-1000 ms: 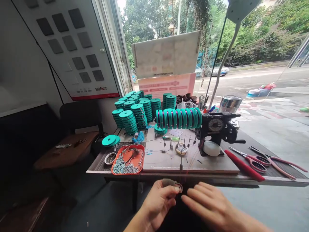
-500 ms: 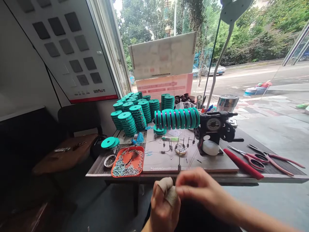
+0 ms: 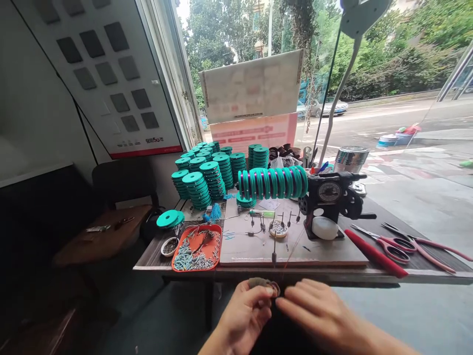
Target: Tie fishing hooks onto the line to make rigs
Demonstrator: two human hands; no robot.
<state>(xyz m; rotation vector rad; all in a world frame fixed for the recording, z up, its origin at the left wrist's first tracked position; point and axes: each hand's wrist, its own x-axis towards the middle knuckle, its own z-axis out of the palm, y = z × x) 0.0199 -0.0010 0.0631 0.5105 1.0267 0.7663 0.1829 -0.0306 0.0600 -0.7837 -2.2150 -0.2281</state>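
Note:
Below the table's front edge, my left hand [image 3: 246, 313] is closed, thumb pressed against the index finger. Beige covers are wrapped around its fingers. A thin reddish line [image 3: 293, 249] slants down from the winder to the gap between my hands and seems to end at the left pinch. My right hand [image 3: 318, 310] is beside it, fingers bent and drawn together, slightly blurred; whatever is in its fingertips is hidden. The black hand-cranked winder [image 3: 328, 192] carries a row of teal spools [image 3: 271, 182]. Nearest my hands on the board stands a small dark post [image 3: 274, 257].
Stacks of teal spools [image 3: 197, 190] stand at the back left. An orange tray [image 3: 219, 246] holds small metal parts and pale-blue pieces. A bowl of beads [image 3: 278, 228] sits mid-board. Scissors [image 3: 397, 242], pliers [image 3: 432, 254] and a red sheath-like object [image 3: 377, 254] lie at right.
My left hand has turned so its thumb shows on top in a pinch. My right hand has moved slightly right and down, its fingers lower. The slanting line now shows clearly.

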